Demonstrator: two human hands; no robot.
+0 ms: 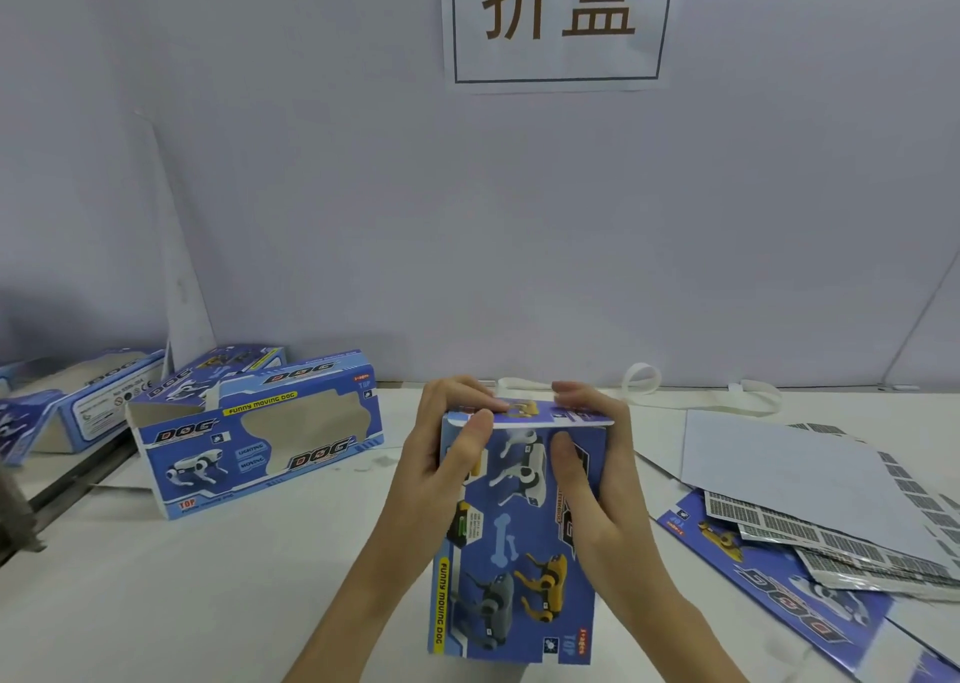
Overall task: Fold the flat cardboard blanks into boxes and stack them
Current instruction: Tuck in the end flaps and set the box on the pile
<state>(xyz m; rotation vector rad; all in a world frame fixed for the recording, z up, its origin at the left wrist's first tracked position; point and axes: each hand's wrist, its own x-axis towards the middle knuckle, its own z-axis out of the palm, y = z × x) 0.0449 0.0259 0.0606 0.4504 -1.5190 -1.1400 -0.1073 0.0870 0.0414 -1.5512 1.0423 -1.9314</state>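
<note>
Even, bright, bluish light; soft shadows, slight blur, wide-angle edge bending.

Readable markings, item by item:

1. Wall sign [558, 19], white sheet with a dark frame: two large brown characters, "折盒".
2. Box in my hands [511, 542], blue, held on end: "FUNNY MOVING DOG" on a yellow strip down its left edge; "TOP" and "3+ages" near its bottom right corner. Other print on it is too small to read.
3. Folded box [260, 438] standing at my left: "DOG" three times, "FUNNY MOVING DOG", "TOP", "LIGHTING", "MOVING".
4. Box at far left [98, 396]: "DOG" and a CE mark.
5. Flat blanks [789, 594] at my right: "DOG" and "TOP", upside down to me.
</note>
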